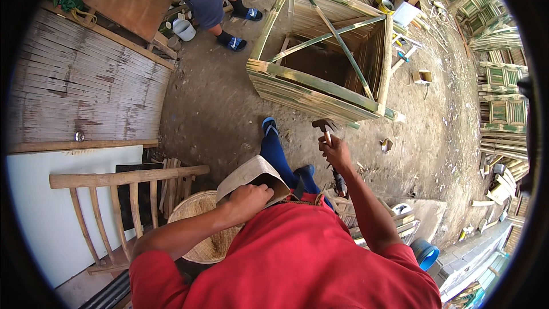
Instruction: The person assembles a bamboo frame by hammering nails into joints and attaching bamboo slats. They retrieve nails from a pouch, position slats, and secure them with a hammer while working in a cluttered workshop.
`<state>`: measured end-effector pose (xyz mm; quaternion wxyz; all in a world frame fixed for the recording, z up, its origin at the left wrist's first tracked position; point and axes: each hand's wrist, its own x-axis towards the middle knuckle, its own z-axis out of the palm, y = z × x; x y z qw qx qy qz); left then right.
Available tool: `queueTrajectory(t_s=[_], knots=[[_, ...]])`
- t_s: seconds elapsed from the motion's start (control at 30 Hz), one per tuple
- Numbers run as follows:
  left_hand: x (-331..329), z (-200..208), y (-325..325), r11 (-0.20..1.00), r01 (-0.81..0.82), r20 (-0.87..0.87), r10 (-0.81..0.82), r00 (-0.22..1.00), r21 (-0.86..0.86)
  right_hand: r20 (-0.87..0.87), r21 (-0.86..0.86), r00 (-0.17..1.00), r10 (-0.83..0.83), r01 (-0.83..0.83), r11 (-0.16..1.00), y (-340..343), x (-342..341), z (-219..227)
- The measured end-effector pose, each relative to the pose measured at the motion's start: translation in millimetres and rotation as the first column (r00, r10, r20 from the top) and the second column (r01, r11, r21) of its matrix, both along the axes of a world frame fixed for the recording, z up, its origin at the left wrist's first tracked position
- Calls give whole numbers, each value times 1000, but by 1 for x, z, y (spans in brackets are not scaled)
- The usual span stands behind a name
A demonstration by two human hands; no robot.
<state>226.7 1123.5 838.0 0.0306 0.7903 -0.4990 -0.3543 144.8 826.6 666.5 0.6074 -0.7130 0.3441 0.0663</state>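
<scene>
My right hand point(335, 151) is closed round the handle of a claw hammer point(325, 125), whose dark head points away from me. At my waist my left hand point(251, 200) grips the rim of a beige, box-shaped open container point(247, 173); its fingertips curl over the edge into the dark opening, and what is inside cannot be made out. Beyond the hammer a bamboo frame point(320, 86) with slatted sides and two crossed green poles stands on the ground, apart from both hands. A dark tool with a black grip point(339, 184) shows below my right hand.
Another person's legs point(209, 0) stand at the far left by a white bucket point(184, 30). A wooden rail point(131, 178) and a woven basket point(194, 212) are at my left. Tools point(405, 55) and a small box point(422, 76) lie right of the frame. Bamboo panels point(506, 111) line the right.
</scene>
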Motion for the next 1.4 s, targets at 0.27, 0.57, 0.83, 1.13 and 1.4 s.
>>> queueTrajectory(t_s=[0.27, 0.57, 0.83, 1.13, 1.4], knots=[[226, -99, -54, 443, -807, -457, 668, 588, -391, 45, -180, 982, 186, -175, 968, 12, 128, 50], [359, -303, -119, -50, -810, -488, 820, 301, -584, 48, -358, 953, 299, -263, 896, 35, 210, 4], [354, -303, -128, 46, -794, -344, 885, 313, -606, 67, -447, 932, 356, -291, 846, 42, 269, 9], [351, -300, -131, -14, -763, -346, 897, 276, -646, -85, -500, 894, 440, -420, 757, 54, 315, -10], [353, -305, -128, 50, -778, -271, 922, 278, -627, -20, -583, 889, 457, -382, 718, 52, 316, -21]])
